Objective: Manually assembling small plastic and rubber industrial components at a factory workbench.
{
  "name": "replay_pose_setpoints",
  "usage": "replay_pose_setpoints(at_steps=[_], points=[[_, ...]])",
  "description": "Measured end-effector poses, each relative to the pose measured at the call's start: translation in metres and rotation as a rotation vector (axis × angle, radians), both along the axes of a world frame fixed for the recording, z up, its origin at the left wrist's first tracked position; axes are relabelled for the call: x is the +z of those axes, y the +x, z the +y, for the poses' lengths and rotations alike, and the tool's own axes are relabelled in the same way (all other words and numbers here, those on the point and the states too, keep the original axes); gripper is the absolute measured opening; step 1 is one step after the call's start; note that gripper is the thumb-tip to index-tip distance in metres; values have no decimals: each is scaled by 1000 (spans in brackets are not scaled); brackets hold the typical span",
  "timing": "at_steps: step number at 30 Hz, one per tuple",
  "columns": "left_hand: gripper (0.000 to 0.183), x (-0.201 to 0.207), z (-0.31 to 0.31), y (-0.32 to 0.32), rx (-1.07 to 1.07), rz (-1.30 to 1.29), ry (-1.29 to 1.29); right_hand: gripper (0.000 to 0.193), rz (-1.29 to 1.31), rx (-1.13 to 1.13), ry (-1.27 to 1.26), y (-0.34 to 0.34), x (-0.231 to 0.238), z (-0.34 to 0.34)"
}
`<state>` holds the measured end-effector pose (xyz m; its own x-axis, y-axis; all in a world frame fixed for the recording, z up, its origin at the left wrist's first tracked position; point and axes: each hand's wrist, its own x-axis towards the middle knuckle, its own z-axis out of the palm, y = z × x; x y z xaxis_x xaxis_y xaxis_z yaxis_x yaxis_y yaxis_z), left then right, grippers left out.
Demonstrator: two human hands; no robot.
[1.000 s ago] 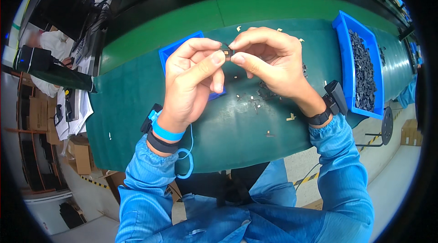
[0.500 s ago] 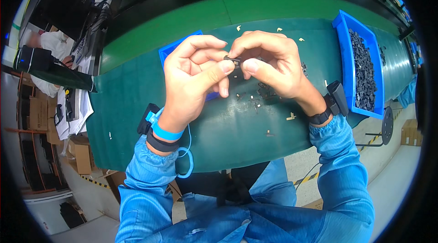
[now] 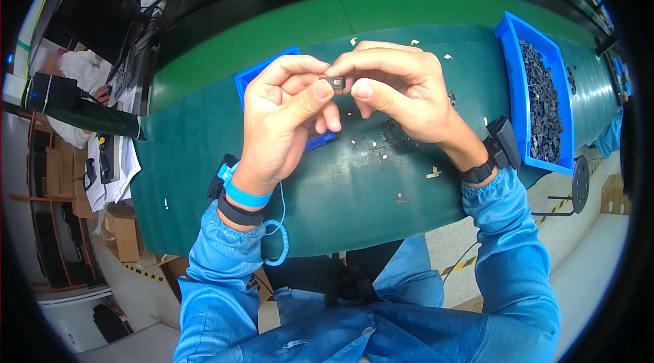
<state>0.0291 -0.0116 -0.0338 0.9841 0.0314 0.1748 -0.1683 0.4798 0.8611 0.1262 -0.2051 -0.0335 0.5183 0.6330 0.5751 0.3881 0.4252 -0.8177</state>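
Over the last second the two hands have drawn a little closer and the small black part [image 3: 334, 82] has come into plain view between the fingertips; a second ago it was mostly hidden behind the thumbs. That suggests the fitting or turning of the part is under way, not finished.

The left hand [image 3: 286, 118] has its thumb and forefinger pressed together on the part's left end, at about 9 o'clock of it. The right hand [image 3: 402, 94] closes its thumb and forefinger on the right end, at 3 o'clock. Both grips are clamped on the same part, with no gap showing at either one. Whether it is one piece or two being joined is too small to tell.

The part is held in the air above the green desk [image 3: 340, 193], well clear of it. Just behind the left hand, at 10 o'clock, the corner of a blue tray [image 3: 262, 73] peeks out. Loose small pieces [image 3: 381, 145] lie scattered on the desk under the right hand, at 6 o'clock from the part. At 3 o'clock, well apart, a long blue bin [image 3: 511, 77] is heaped with black parts. A blue wrist strap [image 3: 245, 194] with a coiled cord sits on the left wrist.
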Motion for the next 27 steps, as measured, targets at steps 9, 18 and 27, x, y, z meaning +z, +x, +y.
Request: replay_pose_setpoints(at_steps=[9,18,27], points=[[18,3,-9,-2,78,-44,75,17,6,-42,22,-2,-6,2],[14,2,-17,-7,323,-177,338,16,-60,-219,-28,-7,-3,6],[11,4,-18,-9,325,-213,411,17,-157,-208,-47,1,-5,5]])
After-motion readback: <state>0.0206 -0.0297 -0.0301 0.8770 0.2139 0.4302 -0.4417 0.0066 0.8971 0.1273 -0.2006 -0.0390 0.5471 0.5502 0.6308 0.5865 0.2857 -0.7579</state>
